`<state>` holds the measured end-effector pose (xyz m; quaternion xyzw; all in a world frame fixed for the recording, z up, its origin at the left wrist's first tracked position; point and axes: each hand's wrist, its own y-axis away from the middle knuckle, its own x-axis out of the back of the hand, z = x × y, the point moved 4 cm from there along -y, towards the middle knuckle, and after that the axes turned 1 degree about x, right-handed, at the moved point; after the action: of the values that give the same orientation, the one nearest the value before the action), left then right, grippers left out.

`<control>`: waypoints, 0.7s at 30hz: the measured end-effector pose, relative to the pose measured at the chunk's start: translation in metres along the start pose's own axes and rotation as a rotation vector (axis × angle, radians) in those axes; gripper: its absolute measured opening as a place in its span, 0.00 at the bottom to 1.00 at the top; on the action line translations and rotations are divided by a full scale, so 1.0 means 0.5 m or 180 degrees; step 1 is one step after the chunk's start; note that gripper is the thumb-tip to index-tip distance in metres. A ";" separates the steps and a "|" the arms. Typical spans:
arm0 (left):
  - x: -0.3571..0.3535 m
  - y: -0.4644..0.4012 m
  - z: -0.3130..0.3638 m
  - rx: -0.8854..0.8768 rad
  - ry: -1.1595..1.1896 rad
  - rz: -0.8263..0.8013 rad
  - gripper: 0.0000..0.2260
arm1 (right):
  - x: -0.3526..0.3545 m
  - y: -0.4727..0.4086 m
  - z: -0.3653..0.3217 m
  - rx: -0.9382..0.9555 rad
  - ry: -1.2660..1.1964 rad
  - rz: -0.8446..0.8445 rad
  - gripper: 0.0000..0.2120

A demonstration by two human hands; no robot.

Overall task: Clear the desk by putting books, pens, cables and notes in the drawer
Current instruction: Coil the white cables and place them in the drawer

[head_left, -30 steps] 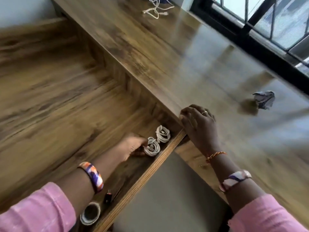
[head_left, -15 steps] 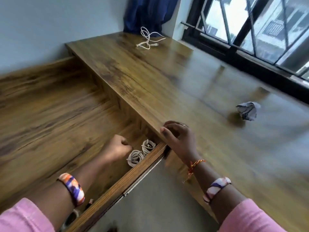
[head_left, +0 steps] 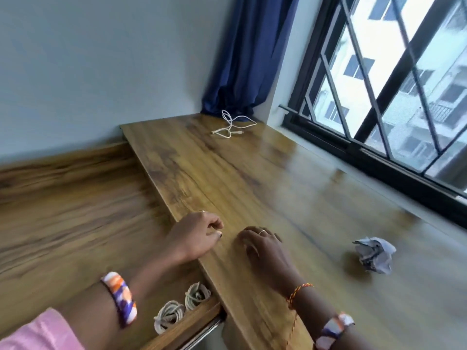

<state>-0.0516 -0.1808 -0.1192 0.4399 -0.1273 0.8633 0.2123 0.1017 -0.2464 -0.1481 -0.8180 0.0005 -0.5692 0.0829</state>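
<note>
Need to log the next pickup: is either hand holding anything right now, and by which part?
Nothing is held. The left hand and the right hand both rest empty at the desk edge.

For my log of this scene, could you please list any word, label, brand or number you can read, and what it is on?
No readable text.
Crumpled paper on the desk: any marks blurred, unreadable.
Loose white cable, coiled cables in the drawer, bracelets: no lettering visible.

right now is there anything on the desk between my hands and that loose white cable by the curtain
Nothing visible. Bare desk runs from the left hand and right hand to the loose white cable. The crumpled paper lies off to the right.
</note>
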 end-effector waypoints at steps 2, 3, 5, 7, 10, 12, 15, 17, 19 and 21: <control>-0.003 -0.083 -0.005 -0.0022 -0.0076 0.0045 0.10 | 0.004 -0.048 0.050 -0.0061 0.0049 0.0070 0.17; -0.003 -0.123 -0.011 0.0004 -0.0106 0.0066 0.10 | 0.006 -0.071 0.073 -0.0108 0.0064 0.0100 0.17; -0.005 -0.222 -0.025 0.0059 -0.0175 0.0159 0.10 | 0.015 -0.133 0.124 -0.0283 0.0109 0.0110 0.17; -0.008 -0.323 -0.038 0.0059 -0.0255 0.0301 0.11 | 0.025 -0.194 0.168 -0.0384 0.0206 0.0140 0.18; -0.006 -0.465 -0.048 0.0013 -0.0389 0.0525 0.14 | 0.035 -0.278 0.217 -0.0410 0.0205 0.0108 0.19; -0.002 -0.551 -0.054 0.0127 -0.0451 0.0606 0.17 | 0.033 -0.328 0.241 -0.0389 0.0181 0.0115 0.15; 0.002 -0.656 -0.070 0.0285 -0.0768 0.0767 0.21 | 0.029 -0.362 0.260 -0.0376 0.0223 0.0294 0.15; -0.002 -0.711 -0.094 0.0491 -0.0834 0.0684 0.24 | 0.025 -0.364 0.264 -0.0361 0.0197 0.0322 0.18; -0.009 -0.746 -0.128 0.0720 -0.0890 0.0408 0.28 | 0.024 -0.358 0.266 -0.0278 0.0175 0.0311 0.21; -0.016 -0.755 -0.144 0.0688 -0.1089 0.0213 0.26 | 0.028 -0.355 0.271 -0.0222 0.0095 0.0262 0.24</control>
<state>0.0825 0.1778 -0.1551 0.5958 -0.0828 0.7912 0.1103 0.2162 -0.0542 -0.1569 -0.8112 0.0552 -0.5770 0.0776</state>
